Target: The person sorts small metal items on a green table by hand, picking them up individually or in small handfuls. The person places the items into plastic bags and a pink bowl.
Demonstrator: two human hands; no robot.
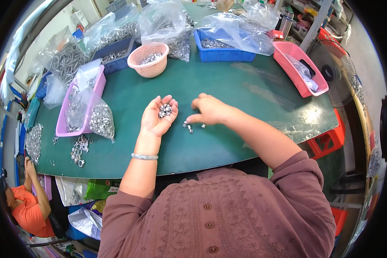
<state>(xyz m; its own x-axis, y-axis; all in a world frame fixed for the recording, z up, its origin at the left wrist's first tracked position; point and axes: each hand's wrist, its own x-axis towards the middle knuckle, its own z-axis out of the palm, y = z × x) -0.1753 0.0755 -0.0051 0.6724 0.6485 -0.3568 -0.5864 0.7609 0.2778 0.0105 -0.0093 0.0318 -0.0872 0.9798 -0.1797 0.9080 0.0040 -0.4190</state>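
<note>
My left hand [158, 118] is turned palm up and cupped around a small heap of shiny metal fittings [165, 111]. To its right, my right hand [210, 110] hovers palm down over the green table. Its thumb stands apart from the bent fingers, and nothing shows between them. Just below that hand, a few loose metal fittings [190, 128] lie on the table top. They look silver and short, but their exact kind is too small to make out.
The green table [193, 152] carries a pink basket [149, 73] and a blue bin [225, 55] of metal parts. At left stand a lilac basket [102, 88] and a filled bag [102, 120]. A pink tray [303, 86] and a fan [331, 73] are right. A co-worker [30, 210] sits lower left.
</note>
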